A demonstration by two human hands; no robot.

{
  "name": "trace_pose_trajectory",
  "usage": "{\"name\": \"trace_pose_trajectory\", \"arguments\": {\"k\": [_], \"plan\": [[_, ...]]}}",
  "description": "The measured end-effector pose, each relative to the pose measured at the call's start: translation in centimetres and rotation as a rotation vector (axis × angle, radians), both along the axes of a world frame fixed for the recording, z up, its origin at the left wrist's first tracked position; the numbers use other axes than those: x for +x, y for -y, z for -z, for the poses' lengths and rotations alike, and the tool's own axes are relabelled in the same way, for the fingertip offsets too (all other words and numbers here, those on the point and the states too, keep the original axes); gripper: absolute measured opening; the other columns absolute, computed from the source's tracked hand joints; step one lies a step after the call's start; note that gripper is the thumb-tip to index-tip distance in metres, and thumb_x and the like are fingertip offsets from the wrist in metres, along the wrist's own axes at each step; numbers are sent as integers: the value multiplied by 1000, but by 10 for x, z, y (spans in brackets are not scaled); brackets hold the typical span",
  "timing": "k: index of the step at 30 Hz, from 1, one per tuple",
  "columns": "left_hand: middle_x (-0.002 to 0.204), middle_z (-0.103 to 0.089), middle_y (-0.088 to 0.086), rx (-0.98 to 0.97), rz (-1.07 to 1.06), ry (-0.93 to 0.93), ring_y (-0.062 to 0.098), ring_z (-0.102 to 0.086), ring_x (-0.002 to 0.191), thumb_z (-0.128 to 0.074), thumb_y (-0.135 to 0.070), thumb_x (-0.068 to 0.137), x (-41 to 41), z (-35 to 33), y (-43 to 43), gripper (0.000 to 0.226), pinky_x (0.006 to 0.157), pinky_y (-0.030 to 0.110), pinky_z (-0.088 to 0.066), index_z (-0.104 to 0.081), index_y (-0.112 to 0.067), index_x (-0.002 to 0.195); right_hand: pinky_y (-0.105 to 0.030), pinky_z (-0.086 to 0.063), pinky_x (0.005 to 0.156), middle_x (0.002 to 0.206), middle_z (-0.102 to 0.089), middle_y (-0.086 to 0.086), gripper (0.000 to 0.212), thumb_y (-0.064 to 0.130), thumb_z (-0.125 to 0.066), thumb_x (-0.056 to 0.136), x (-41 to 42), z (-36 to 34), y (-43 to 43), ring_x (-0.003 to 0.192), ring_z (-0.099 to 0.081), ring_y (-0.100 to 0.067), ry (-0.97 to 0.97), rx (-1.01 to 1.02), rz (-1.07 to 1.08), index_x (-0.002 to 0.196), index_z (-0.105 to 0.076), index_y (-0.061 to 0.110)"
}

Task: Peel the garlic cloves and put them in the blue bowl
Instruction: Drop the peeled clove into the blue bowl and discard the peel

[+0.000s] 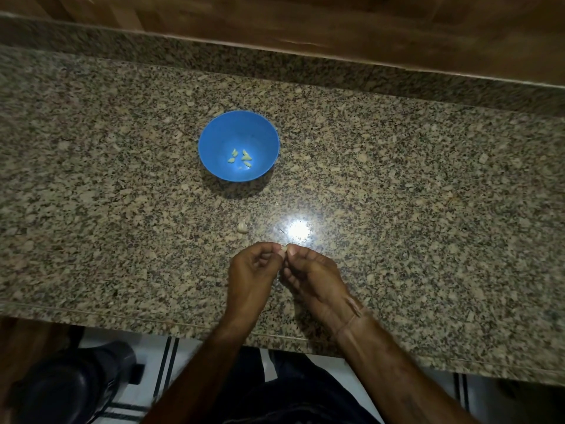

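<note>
Closest to the viewer, along the bottom edge, a white tiled floor (165, 362) with thin dark stripes shows below the front lip of the surface. A dark rounded object (70, 381) sits on it at the lower left, too dim to identify.

Two bare forearms reach up from the bottom over a speckled brown granite surface (397, 194). The left hand (249, 270) and right hand (308, 276) meet just above the surface near its front edge. Their fingers are curled inward and the fingertips are drawn narrowly together. Between them they pinch a small pale garlic clove (283, 248), which both hands hold at once. A thin thread band (348, 322) circles the right wrist.

Just beyond the hands and slightly left, a second clove (242, 225) lies alone on the surface, with its papery skin on. Just to its right, a bright white glare (299, 229) from a light reflects off the polished stone.

Farther back, well apart from the hands, a blue bowl (214, 139) stands upright near the middle of the surface. Several small, pale green peeled cloves (241, 157) lie on its bottom.

Behind the bowl, a low granite backsplash (275, 61) runs across the width, and above it is brown wood panelling (336, 19).
</note>
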State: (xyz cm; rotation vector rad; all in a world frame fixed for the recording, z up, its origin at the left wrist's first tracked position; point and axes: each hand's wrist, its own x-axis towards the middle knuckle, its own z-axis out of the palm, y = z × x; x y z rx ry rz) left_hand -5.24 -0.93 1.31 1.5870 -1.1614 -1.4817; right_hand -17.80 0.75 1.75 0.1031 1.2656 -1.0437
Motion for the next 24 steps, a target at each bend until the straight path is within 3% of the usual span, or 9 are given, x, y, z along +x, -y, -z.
{"name": "trace_pose_trajectory", "arguments": {"k": [4, 8, 10, 14, 18, 24], "plan": [[86, -78, 6, 51, -45, -51, 15, -72, 77, -70, -9, 95, -3, 1, -1, 11, 68, 28, -56, -77, -17, 96, -27, -58, 81, 96, -74, -16, 10, 0, -65, 99, 2, 2, 1, 87, -69, -20, 11, 0, 22, 102, -74, 3], [84, -77, 5, 36, -20, -28, 17, -74, 78, -69, -9, 96, -2, 0, 0, 11, 70, 32, -58, -76, -18, 95, -25, -58, 77, 88, -77, -9, 10, 0, -64, 100, -2, 2, 2, 76, -71, -13, 68, 24, -3, 106, -72, 3], [81, -77, 3, 6, 13, 17, 18, -75, 76, -68, -9, 96, -2, -1, 1, 13, 69, 35, -61, -75, -19, 93, -23, -59, 70, 82, -75, -6, 12, 0, -62, 101, -5, 3, 3, 69, -69, -11, 108, 52, -18, 109, -70, 3], [77, -73, -3, -107, 87, 150, 15, -72, 73, -70, -7, 92, 0, 0, 1, 17, 67, 34, -62, -72, -23, 90, -23, -60, 65, 91, -73, -11, 24, 3, -64, 100, -8, 6, 3, 75, -68, -14, 138, 98, -42, 123, -69, -3], [74, -71, -7, -170, 148, 202, 2, -66, 66, -71, -1, 89, 4, -4, 3, 17, 62, 18, -53, -72, -18, 89, -22, -59, 63, 77, -72, -6, 9, 6, -66, 100, -10, 6, 2, 69, -66, -12, 66, 83, -101, 103, -72, 1], [81, -74, -7, -159, 221, 239, 10, -70, 76, -70, -8, 91, 11, 2, 11, 16, 69, 27, -59, -74, -23, 89, -24, -58, 57, 78, -68, -7, 11, 6, -62, 101, -15, 3, 4, 65, -61, -12, 261, 124, -100, 93, -69, 3]]}}
